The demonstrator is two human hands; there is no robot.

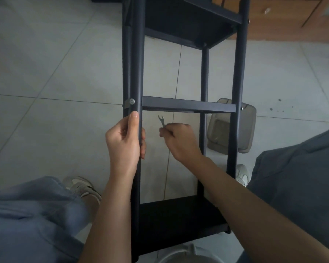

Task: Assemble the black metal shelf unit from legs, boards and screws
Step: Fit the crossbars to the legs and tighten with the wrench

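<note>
The black metal shelf unit (pixel 188 105) lies on its side on the tiled floor, running away from me. My left hand (pixel 124 141) grips its near left leg (pixel 136 63) just below a silver screw (pixel 131 101) at the middle board's joint. Between the legs, my right hand (pixel 179 140) pinches a small flat wrench (pixel 161 121), its forked end pointing up toward the middle board. A further board (pixel 179 25) sits at the top and another (pixel 179 221) near me.
A translucent grey plastic container (pixel 249 126) lies on the floor behind the right leg. My knees in blue trousers and pale shoes (pixel 82 185) flank the shelf. Wooden furniture (pixel 285 18) stands at the top right. A white round object (pixel 186 255) is at the bottom edge.
</note>
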